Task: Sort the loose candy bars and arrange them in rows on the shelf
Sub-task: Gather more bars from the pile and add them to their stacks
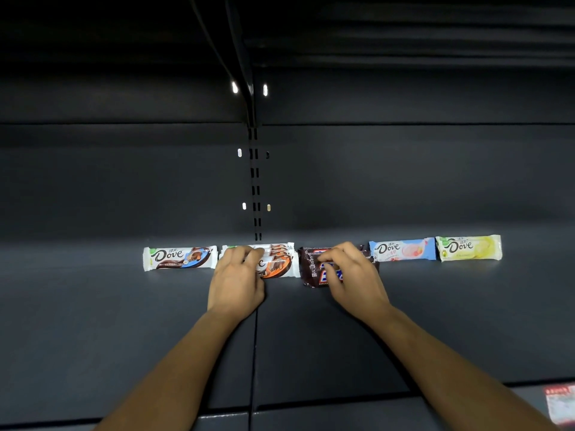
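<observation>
Candy bars lie in a line near the back of the dark shelf (124,321). My left hand (236,275) grips the left end of a stack of white and orange Dove bars (278,259). My right hand (351,275) has its fingers curled over a stack of dark brown bars (312,269) with blue and white lettering. Left of both stacks lies a single white Dove bar with a blue corner (179,258). To the right lie a pale blue and pink Dove bar (401,249) and a yellow Dove bar (469,247).
A slotted upright post (255,188) runs up the back wall behind the stacks. An upper shelf (404,32) hangs overhead. A seam (255,353) splits the shelf surface between my arms. A red and white label (560,402) sits at the front right edge.
</observation>
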`<state>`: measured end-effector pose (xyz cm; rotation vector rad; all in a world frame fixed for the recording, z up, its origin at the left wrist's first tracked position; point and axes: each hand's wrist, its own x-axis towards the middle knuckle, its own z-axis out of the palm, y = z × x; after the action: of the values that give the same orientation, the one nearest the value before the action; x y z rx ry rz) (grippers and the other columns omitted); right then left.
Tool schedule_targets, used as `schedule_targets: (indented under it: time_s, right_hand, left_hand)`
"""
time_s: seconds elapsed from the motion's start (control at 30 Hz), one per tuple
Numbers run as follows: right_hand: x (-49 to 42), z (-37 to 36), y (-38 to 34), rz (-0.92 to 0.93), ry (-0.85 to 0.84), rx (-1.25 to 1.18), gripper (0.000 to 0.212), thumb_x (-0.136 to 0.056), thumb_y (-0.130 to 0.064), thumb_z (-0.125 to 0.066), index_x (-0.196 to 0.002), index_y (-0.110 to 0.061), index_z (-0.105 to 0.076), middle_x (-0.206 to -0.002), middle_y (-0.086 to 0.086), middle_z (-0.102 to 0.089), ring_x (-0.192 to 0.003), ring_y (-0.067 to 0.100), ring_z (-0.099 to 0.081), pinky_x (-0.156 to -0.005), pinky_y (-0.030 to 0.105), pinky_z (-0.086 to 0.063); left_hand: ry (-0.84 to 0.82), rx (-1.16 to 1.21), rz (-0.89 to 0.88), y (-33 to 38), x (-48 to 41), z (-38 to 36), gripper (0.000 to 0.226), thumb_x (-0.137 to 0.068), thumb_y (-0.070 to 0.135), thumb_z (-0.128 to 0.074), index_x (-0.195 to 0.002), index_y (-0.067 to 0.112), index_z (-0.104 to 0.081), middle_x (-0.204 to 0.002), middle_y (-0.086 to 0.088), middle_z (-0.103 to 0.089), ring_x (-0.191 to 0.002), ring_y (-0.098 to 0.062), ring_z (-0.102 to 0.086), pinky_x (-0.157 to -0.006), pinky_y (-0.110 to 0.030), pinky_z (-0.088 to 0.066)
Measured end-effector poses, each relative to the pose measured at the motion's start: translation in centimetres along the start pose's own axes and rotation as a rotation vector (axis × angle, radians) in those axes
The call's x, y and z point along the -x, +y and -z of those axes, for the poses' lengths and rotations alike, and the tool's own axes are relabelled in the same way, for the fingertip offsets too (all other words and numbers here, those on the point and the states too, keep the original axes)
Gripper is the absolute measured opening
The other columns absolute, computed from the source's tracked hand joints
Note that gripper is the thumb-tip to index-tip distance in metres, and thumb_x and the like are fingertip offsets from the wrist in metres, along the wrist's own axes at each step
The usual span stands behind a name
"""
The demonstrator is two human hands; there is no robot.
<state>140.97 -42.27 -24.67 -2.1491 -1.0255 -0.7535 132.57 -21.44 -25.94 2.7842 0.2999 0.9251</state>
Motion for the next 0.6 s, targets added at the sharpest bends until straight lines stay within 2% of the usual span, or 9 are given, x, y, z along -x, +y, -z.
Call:
schedule_targets:
  time_s: [0.2, 0.27, 0.43, 0.6]
  right_hand:
    - [0.2, 0.7, 0.0, -0.038, 0.034, -0.023, 0.015, -0.081, -0.003, -0.059, -0.090, -0.013, -0.066, -0.091, 0.001, -0.059, -0.079, 0.018, -0.059, -0.063, 0.031, -0.050]
    - [0.2, 1.3, 0.2, -0.079, 0.021, -0.046, 0.016, -0.082, -0.003, -0.059, -0.093, -0.013, -0.065, -0.094, 0.001, -0.058, -0.083, 0.018, -0.057, -0.067, 0.032, -0.049]
    - [-0.3, 4.0, 2.1, -0.143, -0.151, 0.008, 0.027, -0.088, -0.015, -0.057, -0.114, -0.015, -0.059, -0.114, 0.001, -0.056, -0.107, 0.016, -0.049, -0.091, 0.027, -0.039]
    - [0.1, 6.8, 4.4, -0.173, -0.185, 0.046, 0.026, -0.090, -0.022, -0.054, -0.116, -0.017, -0.058, -0.117, 0.000, -0.057, -0.109, 0.016, -0.047, -0.093, 0.028, -0.037]
  left_hand:
    - [0.082, -0.096, -0.043, 0.1, 0.1, 0.1, 0.033, -0.073, 0.009, -0.063, -0.106, 0.011, -0.064, -0.101, -0.004, -0.059, -0.091, -0.026, -0.054, -0.082, -0.038, -0.047]
    - [0.078, -0.137, -0.058, 0.2, 0.2, 0.3, 0.033, -0.072, 0.009, -0.064, -0.104, 0.011, -0.064, -0.102, -0.005, -0.059, -0.091, -0.027, -0.054, -0.081, -0.039, -0.048]
    - [0.054, -0.148, -0.052, 2.4, -0.6, 1.4, 0.034, -0.073, 0.015, -0.068, -0.106, 0.012, -0.064, -0.108, -0.006, -0.059, -0.097, -0.030, -0.054, -0.083, -0.040, -0.047]
    - [0.045, -0.088, -0.096, 8.4, -1.7, 1.0, 0.032, -0.077, 0.017, -0.062, -0.109, 0.014, -0.063, -0.110, -0.004, -0.057, -0.102, -0.028, -0.051, -0.085, -0.039, -0.043]
